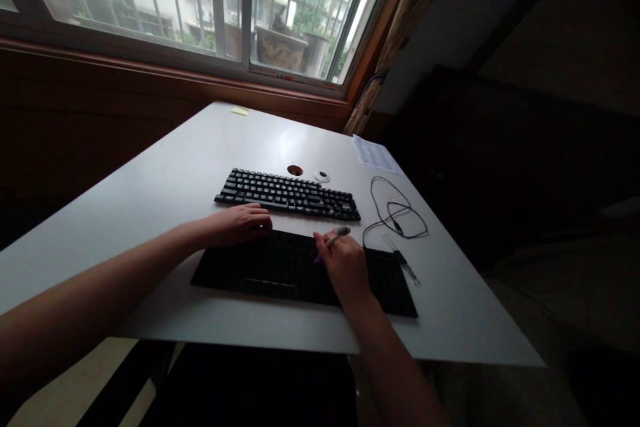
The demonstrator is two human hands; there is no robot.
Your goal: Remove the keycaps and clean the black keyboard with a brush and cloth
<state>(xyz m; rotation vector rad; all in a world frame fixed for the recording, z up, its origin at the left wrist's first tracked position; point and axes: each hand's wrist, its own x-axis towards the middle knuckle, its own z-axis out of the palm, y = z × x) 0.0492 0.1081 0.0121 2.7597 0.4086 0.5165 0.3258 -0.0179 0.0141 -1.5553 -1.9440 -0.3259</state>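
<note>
The white surface (185,174) stood below a barred window (197,14). From where I stood, two units lay on it: a rear keyboard (290,194) with raised keys and, nearer the person, a low black keyboard (280,274). The right hand (346,264) was over the black keyboard, its grip closed around a pen-like tool (341,232), purple end downward. The left hand (245,222) was positioned at that keyboard's far edge, fingers curled; I could not tell whether its grip held anything. A looped cable (398,228) lay to the right.
</note>
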